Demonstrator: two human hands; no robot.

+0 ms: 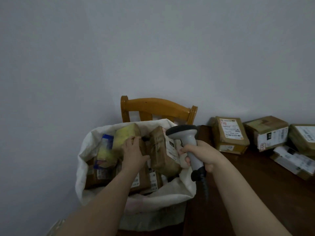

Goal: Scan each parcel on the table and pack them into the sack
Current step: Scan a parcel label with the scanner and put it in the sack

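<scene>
A white sack (88, 142) stands open left of the table, filled with several brown cardboard parcels and a yellow padded one (125, 134). My left hand (133, 153) reaches into the sack and rests on a brown parcel (143, 149) there, fingers curled over its top. My right hand (202, 155) is shut on the grey handle of a barcode scanner (185, 135), held over the sack's right rim. A labelled brown parcel (162, 150) leans upright in the sack just under the scanner head.
A dark wooden table (255, 193) fills the lower right, with several labelled cardboard parcels (229, 133) along its far edge by the wall. A wooden chair back (158, 106) rises behind the sack. The scanner's coiled cable (204, 186) hangs down at the table's edge.
</scene>
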